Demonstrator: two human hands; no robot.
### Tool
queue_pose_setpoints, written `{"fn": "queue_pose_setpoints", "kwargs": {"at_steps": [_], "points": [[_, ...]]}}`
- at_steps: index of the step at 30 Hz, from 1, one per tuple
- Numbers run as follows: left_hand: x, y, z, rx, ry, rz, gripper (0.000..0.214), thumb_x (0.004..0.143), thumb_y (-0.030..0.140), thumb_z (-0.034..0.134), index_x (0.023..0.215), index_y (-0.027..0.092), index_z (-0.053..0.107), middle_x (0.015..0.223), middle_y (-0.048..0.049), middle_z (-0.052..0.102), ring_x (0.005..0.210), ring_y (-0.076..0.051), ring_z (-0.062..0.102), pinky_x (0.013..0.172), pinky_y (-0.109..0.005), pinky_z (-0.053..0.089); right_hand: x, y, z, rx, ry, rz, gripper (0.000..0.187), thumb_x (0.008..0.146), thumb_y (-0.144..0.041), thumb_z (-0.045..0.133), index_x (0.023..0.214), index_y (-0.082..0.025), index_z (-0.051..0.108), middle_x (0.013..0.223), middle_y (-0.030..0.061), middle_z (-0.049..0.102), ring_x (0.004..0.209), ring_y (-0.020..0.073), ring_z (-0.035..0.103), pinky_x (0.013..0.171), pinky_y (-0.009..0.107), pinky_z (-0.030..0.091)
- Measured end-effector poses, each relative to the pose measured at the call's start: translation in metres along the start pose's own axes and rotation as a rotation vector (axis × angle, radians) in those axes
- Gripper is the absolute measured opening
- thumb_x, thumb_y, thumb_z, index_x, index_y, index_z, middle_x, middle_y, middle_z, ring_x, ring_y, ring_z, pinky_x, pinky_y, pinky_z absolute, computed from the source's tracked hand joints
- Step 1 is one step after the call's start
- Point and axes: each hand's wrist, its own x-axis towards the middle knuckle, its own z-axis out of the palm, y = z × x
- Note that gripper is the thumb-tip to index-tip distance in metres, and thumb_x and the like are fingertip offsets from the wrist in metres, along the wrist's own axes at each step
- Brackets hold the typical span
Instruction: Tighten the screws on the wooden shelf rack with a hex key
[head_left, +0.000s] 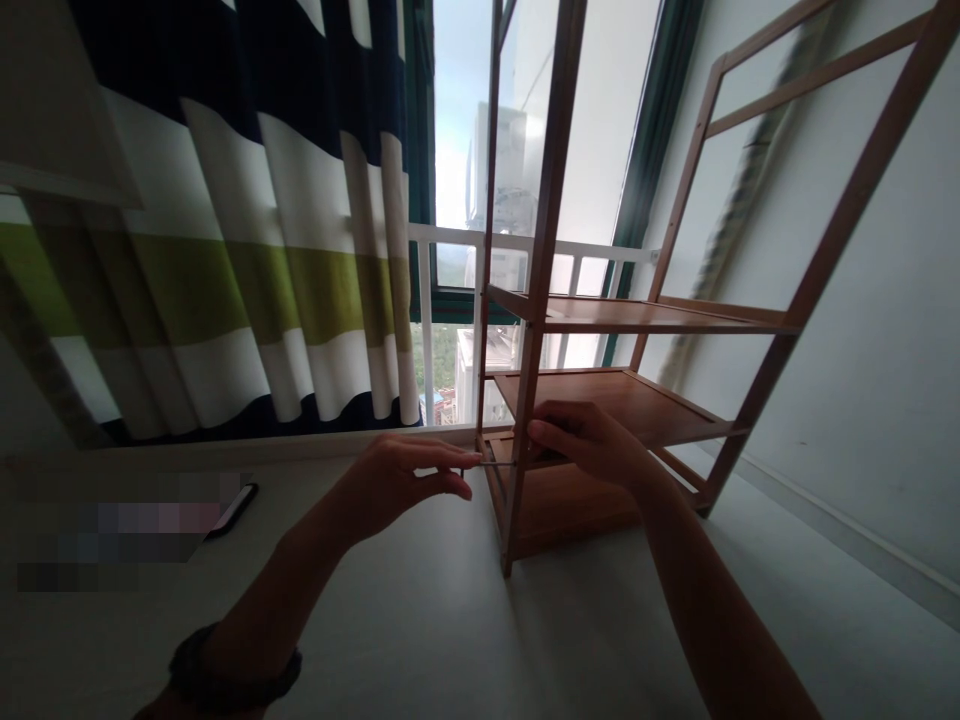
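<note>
A brown wooden shelf rack [525, 400] stands upright on the floor, with several boards between its posts. My left hand [420, 475] pinches a thin metal hex key [495, 464] between thumb and fingers. The key's long arm runs level to the side of the near left post, and its tip meets the post at a lower shelf joint. On the other side of that post, my right hand [581, 435] grips the rack where a lower shelf board meets the post. Its fingertips are partly hidden behind the wood.
A striped curtain [300, 290] hangs at the left beside a window with a white railing [450, 236]. A dark-edged flat object [232, 508], partly blurred out, lies on the pale floor [405, 620] at left. The white wall [885, 330] rises close to the rack's right side.
</note>
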Motion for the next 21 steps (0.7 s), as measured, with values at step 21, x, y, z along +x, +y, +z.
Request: {"fn": "queue_pose_setpoints", "kwargs": {"at_steps": [21], "points": [[-0.0062, 0.0084, -0.0049, 0.353, -0.062, 0.244, 0.021, 0.077, 0.033, 0.067, 0.088, 0.015, 0.068, 0.084, -0.0043, 0.070, 0.072, -0.015, 0.066, 0.066, -0.026, 0.052, 0.0005, 0.0025, -0.0009, -0.033, -0.004, -0.023, 0.028, 0.086, -0.040, 0.054, 0.090, -0.014, 0.062, 0.077, 0.0035, 0.061, 0.075, 0.0150, 0.060, 0.071, 0.029, 0.051]]}}
